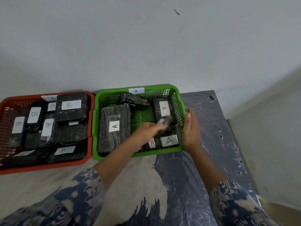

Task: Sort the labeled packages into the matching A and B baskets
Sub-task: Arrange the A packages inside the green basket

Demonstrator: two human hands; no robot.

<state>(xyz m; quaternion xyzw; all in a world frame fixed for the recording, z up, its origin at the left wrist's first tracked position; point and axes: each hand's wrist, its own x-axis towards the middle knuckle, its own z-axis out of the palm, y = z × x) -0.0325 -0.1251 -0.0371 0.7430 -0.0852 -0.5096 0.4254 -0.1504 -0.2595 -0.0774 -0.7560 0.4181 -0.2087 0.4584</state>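
The green basket (112,92) carries an A tag (136,91) on its far rim. Inside lie a large A package (114,128), an upright A package (163,108), two small A packages (169,140) at the front, and a crumpled black one (133,98) at the back. My left hand (146,132) reaches into this basket, blurred, closed on a small black package (165,121) with a white label. My right hand (191,131) is open, flat against the outside of the basket's right wall. The red basket (48,165) on the left holds several B packages (70,110).
A dark shiny plastic sheet (211,128) covers the surface right of the green basket, ending at an edge (231,136). A pale wall (146,46) stands right behind both baskets. My blue patterned clothing (162,201) fills the foreground.
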